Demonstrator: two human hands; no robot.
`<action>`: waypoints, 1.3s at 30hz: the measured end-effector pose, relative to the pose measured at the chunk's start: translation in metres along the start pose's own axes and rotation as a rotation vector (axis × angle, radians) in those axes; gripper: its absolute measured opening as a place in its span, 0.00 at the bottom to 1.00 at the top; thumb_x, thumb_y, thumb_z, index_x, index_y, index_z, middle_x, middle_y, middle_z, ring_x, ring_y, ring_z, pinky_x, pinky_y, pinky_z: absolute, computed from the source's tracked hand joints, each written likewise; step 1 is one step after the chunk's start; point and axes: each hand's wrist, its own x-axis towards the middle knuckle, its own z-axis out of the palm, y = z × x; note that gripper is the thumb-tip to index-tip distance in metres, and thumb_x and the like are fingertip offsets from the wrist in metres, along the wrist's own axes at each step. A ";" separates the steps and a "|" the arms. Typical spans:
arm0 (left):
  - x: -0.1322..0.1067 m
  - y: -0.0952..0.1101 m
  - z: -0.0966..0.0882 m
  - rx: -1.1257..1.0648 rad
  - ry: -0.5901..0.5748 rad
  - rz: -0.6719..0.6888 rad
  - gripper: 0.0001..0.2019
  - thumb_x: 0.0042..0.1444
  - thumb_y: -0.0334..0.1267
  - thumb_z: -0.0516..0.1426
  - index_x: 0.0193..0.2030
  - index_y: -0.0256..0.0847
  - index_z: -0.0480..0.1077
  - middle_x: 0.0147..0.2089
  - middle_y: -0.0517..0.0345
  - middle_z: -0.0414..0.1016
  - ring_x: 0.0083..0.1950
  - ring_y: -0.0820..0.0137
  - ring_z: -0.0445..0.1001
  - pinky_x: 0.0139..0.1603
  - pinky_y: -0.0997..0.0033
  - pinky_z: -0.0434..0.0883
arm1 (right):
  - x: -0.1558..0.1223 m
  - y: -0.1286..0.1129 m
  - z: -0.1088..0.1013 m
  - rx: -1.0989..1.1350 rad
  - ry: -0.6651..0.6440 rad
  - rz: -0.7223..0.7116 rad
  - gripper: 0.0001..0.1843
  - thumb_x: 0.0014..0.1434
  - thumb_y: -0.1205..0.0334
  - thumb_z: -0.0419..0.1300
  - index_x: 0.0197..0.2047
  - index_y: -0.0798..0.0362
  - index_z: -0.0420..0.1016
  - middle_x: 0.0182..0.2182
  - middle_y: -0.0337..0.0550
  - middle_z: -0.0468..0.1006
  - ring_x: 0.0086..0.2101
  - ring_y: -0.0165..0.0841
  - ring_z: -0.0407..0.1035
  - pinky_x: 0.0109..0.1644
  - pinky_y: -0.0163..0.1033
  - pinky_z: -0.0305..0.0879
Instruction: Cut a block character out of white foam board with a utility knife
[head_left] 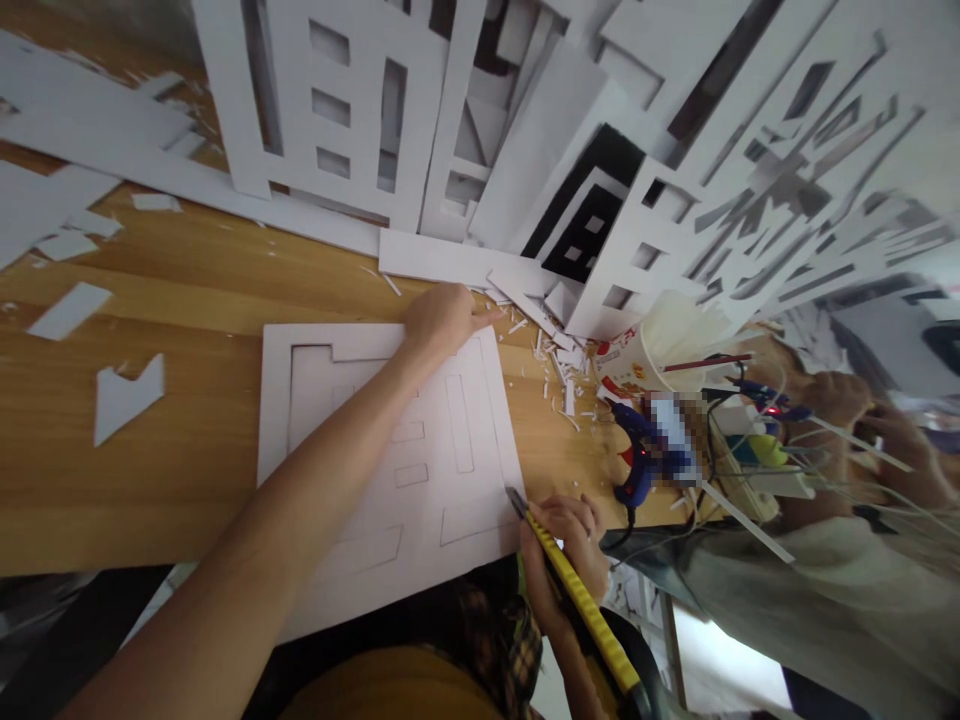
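Note:
A white foam board sheet [450, 440] with rectangular cut lines lies on the wooden table [187, 290]. My left hand [442, 318] presses on its far right corner, one finger stretched out toward the scraps. My right hand [566, 545] is closed around a yellow utility knife [574, 590]. The knife's blade tip touches the sheet near its right near edge.
Cut white facade panels [352, 110] with window holes stand and lean across the back. White offcuts [127, 395] lie at the left. A blue glue gun [637, 455], a paper cup [637, 365] and cables crowd the right, where another person's hands [892, 430] show.

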 end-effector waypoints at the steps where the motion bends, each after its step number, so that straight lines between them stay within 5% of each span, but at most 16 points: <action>1: 0.000 0.000 0.000 0.001 0.004 0.003 0.32 0.59 0.69 0.53 0.26 0.40 0.76 0.26 0.49 0.71 0.35 0.60 0.73 0.35 0.64 0.59 | 0.001 -0.002 -0.001 -0.021 0.011 -0.042 0.08 0.58 0.66 0.65 0.36 0.41 0.75 0.29 0.34 0.78 0.33 0.40 0.74 0.57 0.59 0.64; 4: -0.003 -0.002 -0.002 0.001 0.007 0.017 0.31 0.60 0.68 0.53 0.24 0.41 0.74 0.25 0.51 0.70 0.33 0.62 0.71 0.34 0.65 0.57 | 0.004 -0.011 -0.009 -0.050 0.039 -0.149 0.08 0.60 0.67 0.64 0.41 0.43 0.75 0.29 0.34 0.78 0.33 0.40 0.73 0.60 0.61 0.61; 9: -0.006 -0.004 -0.005 -0.011 0.025 0.087 0.30 0.64 0.63 0.52 0.20 0.42 0.67 0.23 0.54 0.69 0.27 0.68 0.63 0.31 0.65 0.52 | 0.011 -0.018 -0.034 -0.005 0.118 -0.110 0.10 0.60 0.64 0.64 0.46 0.44 0.76 0.32 0.37 0.79 0.38 0.41 0.74 0.64 0.63 0.60; 13: -0.006 -0.006 -0.007 -0.095 0.000 0.080 0.26 0.59 0.61 0.55 0.19 0.43 0.65 0.22 0.56 0.68 0.27 0.69 0.63 0.30 0.66 0.53 | 0.038 -0.020 -0.038 0.024 0.267 -0.099 0.08 0.62 0.57 0.63 0.44 0.47 0.78 0.33 0.42 0.79 0.39 0.42 0.74 0.58 0.59 0.66; 16: 0.000 -0.016 -0.012 -0.236 -0.121 0.150 0.19 0.55 0.54 0.58 0.22 0.42 0.68 0.26 0.59 0.72 0.29 0.70 0.66 0.32 0.68 0.56 | 0.075 -0.029 -0.016 0.042 0.281 -0.130 0.07 0.63 0.59 0.63 0.43 0.49 0.78 0.36 0.43 0.79 0.41 0.40 0.74 0.55 0.55 0.68; 19: 0.010 -0.031 -0.021 -0.387 -0.360 0.276 0.11 0.47 0.48 0.62 0.28 0.42 0.73 0.31 0.60 0.76 0.34 0.69 0.71 0.36 0.71 0.61 | 0.118 -0.039 0.021 0.032 0.238 -0.155 0.07 0.64 0.59 0.61 0.45 0.50 0.77 0.39 0.44 0.79 0.42 0.38 0.73 0.51 0.50 0.70; 22: 0.016 -0.042 -0.027 -0.478 -0.495 0.328 0.14 0.40 0.46 0.65 0.33 0.42 0.75 0.35 0.60 0.78 0.38 0.67 0.73 0.39 0.71 0.63 | 0.151 -0.042 0.058 -0.002 0.251 -0.249 0.07 0.66 0.57 0.60 0.41 0.50 0.77 0.35 0.41 0.79 0.40 0.36 0.73 0.53 0.51 0.67; 26: 0.018 -0.042 -0.025 -0.464 -0.452 0.282 0.16 0.37 0.44 0.66 0.33 0.41 0.75 0.36 0.58 0.79 0.39 0.66 0.74 0.39 0.71 0.63 | 0.166 -0.033 0.081 -0.041 0.217 -0.278 0.08 0.66 0.58 0.60 0.40 0.51 0.78 0.31 0.39 0.79 0.38 0.36 0.73 0.58 0.54 0.60; 34: 0.020 -0.037 -0.026 -0.470 -0.437 0.207 0.15 0.38 0.42 0.67 0.35 0.41 0.76 0.41 0.56 0.81 0.42 0.65 0.75 0.41 0.71 0.65 | 0.163 -0.027 0.082 -0.084 0.183 -0.231 0.10 0.67 0.55 0.59 0.39 0.49 0.79 0.32 0.40 0.82 0.39 0.38 0.73 0.58 0.55 0.59; 37: 0.019 -0.034 -0.025 -0.442 -0.409 0.188 0.08 0.47 0.43 0.63 0.29 0.41 0.73 0.33 0.60 0.77 0.36 0.68 0.72 0.37 0.71 0.62 | 0.165 -0.026 0.084 -0.099 0.170 -0.215 0.10 0.67 0.55 0.58 0.40 0.49 0.79 0.32 0.40 0.81 0.38 0.38 0.73 0.59 0.56 0.59; 39: 0.018 -0.031 -0.024 -0.395 -0.347 0.186 0.15 0.55 0.46 0.59 0.22 0.41 0.66 0.24 0.63 0.67 0.29 0.71 0.64 0.32 0.69 0.56 | 0.165 -0.024 0.085 -0.110 0.159 -0.227 0.10 0.67 0.55 0.59 0.40 0.49 0.79 0.32 0.40 0.80 0.38 0.38 0.73 0.58 0.55 0.59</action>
